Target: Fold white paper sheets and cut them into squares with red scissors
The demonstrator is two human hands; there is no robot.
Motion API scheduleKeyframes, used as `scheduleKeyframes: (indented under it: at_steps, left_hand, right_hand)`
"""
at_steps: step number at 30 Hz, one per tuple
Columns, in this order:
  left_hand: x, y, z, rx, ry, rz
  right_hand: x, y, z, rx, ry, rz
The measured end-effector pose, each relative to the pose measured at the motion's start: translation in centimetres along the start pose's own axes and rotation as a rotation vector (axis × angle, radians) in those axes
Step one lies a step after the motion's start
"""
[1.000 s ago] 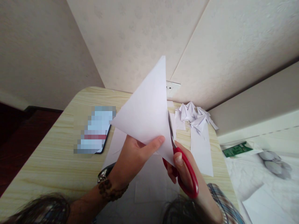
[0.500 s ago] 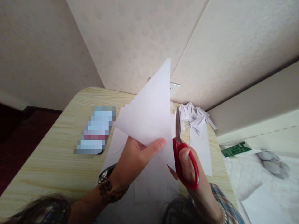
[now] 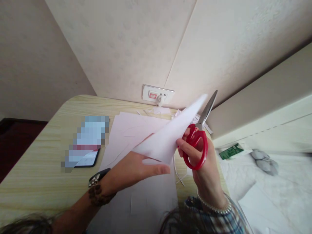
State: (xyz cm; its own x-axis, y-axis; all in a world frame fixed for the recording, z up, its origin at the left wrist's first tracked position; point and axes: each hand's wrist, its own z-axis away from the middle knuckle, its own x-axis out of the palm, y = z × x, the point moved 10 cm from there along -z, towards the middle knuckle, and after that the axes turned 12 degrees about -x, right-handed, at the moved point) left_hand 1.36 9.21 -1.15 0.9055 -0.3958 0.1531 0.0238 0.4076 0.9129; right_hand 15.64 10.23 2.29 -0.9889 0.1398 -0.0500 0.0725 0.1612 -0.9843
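Note:
My left hand point(image 3: 136, 169) holds a folded white paper triangle point(image 3: 170, 139) by its lower edge. The fingers are behind the sheet and the thumb stretches out just below it. The triangle's tip points up and to the right. My right hand point(image 3: 203, 169) is closed through the red handles of a pair of scissors point(image 3: 196, 146). Their blades are shut and point up-right beside the paper's tip, and my right fingertips touch the paper's right edge. Both hands are above a light wooden table point(image 3: 44, 156).
White sheets point(image 3: 131, 130) lie on the table under my hands, with a thin paper strip point(image 3: 177, 172) and a phone point(image 3: 84, 144) to the left. A wall socket point(image 3: 158, 93) sits behind. At right is a bed with a green packet point(image 3: 231, 151), a grey object point(image 3: 264, 161) and white paper point(image 3: 265, 214).
The triangle has tipped from upright down to the right. The scissors have left the paper's right edge and swung up-right, blades shut. My view has shifted, hiding the pile of folded paper pieces.

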Motion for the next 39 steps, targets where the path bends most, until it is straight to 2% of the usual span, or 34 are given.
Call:
scheduleKeyframes:
  at_steps: [4, 7, 12, 19, 21, 26, 30, 32, 36, 39]
  left_hand:
    - [-2.2, 1.5, 0.1, 0.095, 0.146, 0.160]
    - [-2.6, 1.5, 0.2, 0.095, 0.197, 0.223]
    - [-2.8, 1.0, 0.1, 0.078, 0.235, 0.306]
    - [-2.7, 0.7, 0.0, 0.049, 0.193, 0.362]
    - [-3.4, 1.4, 0.5, 0.138, 0.247, 0.324]
    - [-5.1, 4.7, 3.2, 0.496, 0.471, 0.104]
    - [-5.4, 5.5, 4.4, 0.574, 0.600, -0.027]
    - [-5.0, 5.6, 4.5, 0.586, 0.595, -0.093]
    - [-3.4, 6.3, 4.8, 0.695, 0.525, -0.239]
    - [-4.4, 6.2, 5.1, 0.750, 0.502, 0.052]
  right_hand:
    - [-0.5, 0.1, 0.2, -0.001, -0.047, 0.051]
    - [-0.5, 0.4, 0.5, 0.009, -0.066, 0.046]
    - [-0.7, 0.6, 0.5, -0.013, -0.042, 0.067]
    - [-0.9, 0.5, 0.5, 0.005, -0.080, -0.013]
    - [-1.4, 0.2, 0.5, 0.000, -0.058, -0.020]
    - [-2.9, -0.9, 0.5, -0.061, 0.044, 0.062]
    - [-0.8, -0.4, 1.1, 0.001, -0.054, -0.004]
    - [0.5, 0.1, 1.4, 0.051, -0.089, -0.048]
    - [1.1, 0.4, 1.1, 0.066, -0.009, -0.066]
    - [0.6, 0.1, 0.6, 0.028, 0.043, -0.037]
